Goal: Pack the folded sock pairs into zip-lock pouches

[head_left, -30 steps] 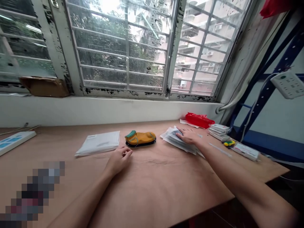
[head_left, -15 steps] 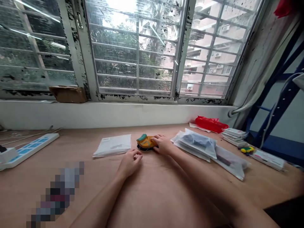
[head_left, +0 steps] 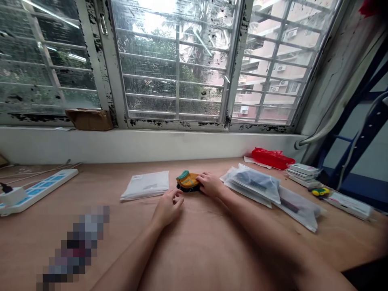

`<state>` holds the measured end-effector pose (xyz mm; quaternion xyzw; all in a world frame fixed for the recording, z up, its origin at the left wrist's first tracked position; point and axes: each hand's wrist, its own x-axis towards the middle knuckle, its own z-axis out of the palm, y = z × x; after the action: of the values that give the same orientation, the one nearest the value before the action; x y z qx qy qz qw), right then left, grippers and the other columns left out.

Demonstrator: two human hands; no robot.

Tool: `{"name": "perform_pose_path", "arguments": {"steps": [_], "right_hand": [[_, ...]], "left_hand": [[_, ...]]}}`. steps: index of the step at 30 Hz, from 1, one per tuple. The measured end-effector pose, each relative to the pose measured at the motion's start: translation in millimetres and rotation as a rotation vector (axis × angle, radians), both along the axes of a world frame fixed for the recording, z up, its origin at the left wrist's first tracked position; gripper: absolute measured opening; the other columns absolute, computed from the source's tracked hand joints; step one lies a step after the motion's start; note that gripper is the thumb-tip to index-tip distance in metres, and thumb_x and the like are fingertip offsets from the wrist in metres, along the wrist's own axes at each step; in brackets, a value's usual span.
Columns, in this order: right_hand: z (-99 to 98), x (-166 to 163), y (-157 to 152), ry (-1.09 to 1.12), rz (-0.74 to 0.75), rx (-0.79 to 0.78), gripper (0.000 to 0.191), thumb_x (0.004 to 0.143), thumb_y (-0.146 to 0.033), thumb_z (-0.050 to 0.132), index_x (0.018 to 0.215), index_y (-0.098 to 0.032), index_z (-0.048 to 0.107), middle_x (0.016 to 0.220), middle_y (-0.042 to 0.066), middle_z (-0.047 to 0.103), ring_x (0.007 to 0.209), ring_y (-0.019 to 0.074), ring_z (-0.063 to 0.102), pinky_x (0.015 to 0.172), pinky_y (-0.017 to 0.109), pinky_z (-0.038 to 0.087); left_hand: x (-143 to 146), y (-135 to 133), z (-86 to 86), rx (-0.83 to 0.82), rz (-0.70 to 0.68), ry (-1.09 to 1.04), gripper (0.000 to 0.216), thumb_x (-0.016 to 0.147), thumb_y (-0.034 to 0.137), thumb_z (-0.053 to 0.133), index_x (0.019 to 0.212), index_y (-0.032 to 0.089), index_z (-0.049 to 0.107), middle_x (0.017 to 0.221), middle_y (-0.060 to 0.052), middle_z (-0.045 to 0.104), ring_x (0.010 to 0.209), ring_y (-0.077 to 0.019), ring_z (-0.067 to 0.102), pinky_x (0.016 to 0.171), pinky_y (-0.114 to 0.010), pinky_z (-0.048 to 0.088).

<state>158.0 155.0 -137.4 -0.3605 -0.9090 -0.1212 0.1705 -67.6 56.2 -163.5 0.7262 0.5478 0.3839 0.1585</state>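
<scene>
Mustard-and-teal socks (head_left: 187,180) lie unbagged mid-table (head_left: 194,250) — our open right hand (head_left: 210,184) rests against them, our empty left hand (head_left: 168,208) curls loosely just beside. A flat white packet (head_left: 145,185) lies left, filled clear plastic bags (head_left: 251,184) right.

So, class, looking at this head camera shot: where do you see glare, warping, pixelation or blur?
In the head view, glare washes out the window glass; the wide lens bows the window bars and the table's back edge; a pixelated block hides the lower left; the left hand and right hand look fairly sharp.
</scene>
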Motion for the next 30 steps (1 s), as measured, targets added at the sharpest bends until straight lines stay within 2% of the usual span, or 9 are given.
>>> {"name": "perform_pose_path", "arguments": {"steps": [5,8,12,15,18,20,22,26,30], "right_hand": [[15.1,1.7,-18.1,0.071,-0.026,0.073,0.026,0.092,-0.016,0.047,0.113,-0.015,0.061,0.106,0.011,0.067,0.101,0.0241,0.057,0.093,0.037,0.040],[19.7,5.3,-46.0,0.129,0.058,0.122,0.028,0.094,-0.021,0.044,0.119,-0.018,0.057,0.109,0.009,0.067,0.099,0.0237,0.058,0.090,0.036,0.042],[14.2,12.5,-80.9,0.193,0.098,0.071,0.031,0.096,-0.024,0.042,0.123,-0.019,0.054,0.100,0.008,0.068,0.088,0.0212,0.062,0.076,0.031,0.045],[8.7,15.9,-91.7,0.289,0.079,-0.024,0.032,0.098,-0.025,0.036,0.125,-0.021,0.053,0.107,0.006,0.069,0.090,0.0189,0.065,0.075,0.029,0.046],[5.8,13.6,-94.7,0.436,0.107,-0.154,0.036,0.094,-0.035,0.051,0.127,-0.023,0.051,0.116,0.005,0.068,0.095,0.0187,0.066,0.081,0.029,0.048],[5.0,9.8,-96.1,0.502,0.137,-0.234,0.049,0.083,-0.040,0.066,0.126,-0.023,0.052,0.112,0.004,0.069,0.092,0.0189,0.066,0.080,0.029,0.049],[4.6,6.2,-97.7,0.526,0.136,-0.278,0.049,0.076,-0.039,0.073,0.120,-0.024,0.056,0.104,0.002,0.070,0.085,0.0180,0.066,0.075,0.028,0.049],[4.5,4.3,-98.9,0.518,0.093,-0.285,0.030,0.078,-0.033,0.070,0.104,-0.023,0.061,0.090,0.001,0.070,0.075,0.0169,0.063,0.067,0.027,0.046],[5.2,6.5,-98.7,0.527,0.157,-0.266,0.043,0.074,-0.036,0.074,0.112,-0.023,0.059,0.105,0.004,0.070,0.088,0.0203,0.065,0.077,0.031,0.049]], "left_hand": [[1.0,-1.0,2.5,0.227,0.029,0.006,0.057,0.079,0.028,0.060,0.133,0.020,0.044,0.127,-0.012,0.054,0.121,-0.0274,0.050,0.103,-0.045,0.040],[5.5,-5.0,9.4,0.335,-0.004,-0.045,0.064,0.076,0.027,0.066,0.135,0.023,0.043,0.142,-0.012,0.045,0.135,-0.0289,0.039,0.112,-0.048,0.031],[11.3,-12.5,19.1,0.162,-0.184,-0.239,0.026,0.080,0.033,0.065,0.103,0.020,0.063,0.113,-0.009,0.067,0.108,-0.0265,0.062,0.096,-0.040,0.047],[15.5,-16.9,21.3,-0.049,-0.221,-0.439,0.025,0.077,0.036,0.069,0.094,0.018,0.061,0.086,-0.003,0.070,0.080,-0.0214,0.067,0.076,-0.033,0.052],[21.8,-18.2,18.5,-0.147,-0.223,-0.664,0.029,0.077,0.038,0.070,0.091,0.018,0.056,0.086,-0.002,0.067,0.081,-0.0200,0.066,0.073,-0.031,0.052],[26.5,-18.4,16.1,-0.191,-0.251,-0.818,0.030,0.078,0.038,0.068,0.093,0.019,0.052,0.091,-0.003,0.066,0.087,-0.0205,0.065,0.077,-0.032,0.052],[29.9,-19.7,15.3,-0.235,-0.285,-0.917,0.031,0.078,0.037,0.069,0.096,0.020,0.050,0.094,-0.003,0.065,0.089,-0.0203,0.064,0.078,-0.033,0.052],[31.5,-27.6,19.6,-0.277,-0.353,-0.865,0.039,0.071,0.030,0.074,0.098,0.021,0.047,0.094,-0.001,0.061,0.083,-0.0173,0.061,0.070,-0.028,0.049],[32.9,-36.6,24.8,-0.217,-0.422,-0.709,0.041,0.068,0.021,0.070,0.095,0.023,0.040,0.087,0.003,0.054,0.074,-0.0123,0.053,0.064,-0.023,0.042]]}}
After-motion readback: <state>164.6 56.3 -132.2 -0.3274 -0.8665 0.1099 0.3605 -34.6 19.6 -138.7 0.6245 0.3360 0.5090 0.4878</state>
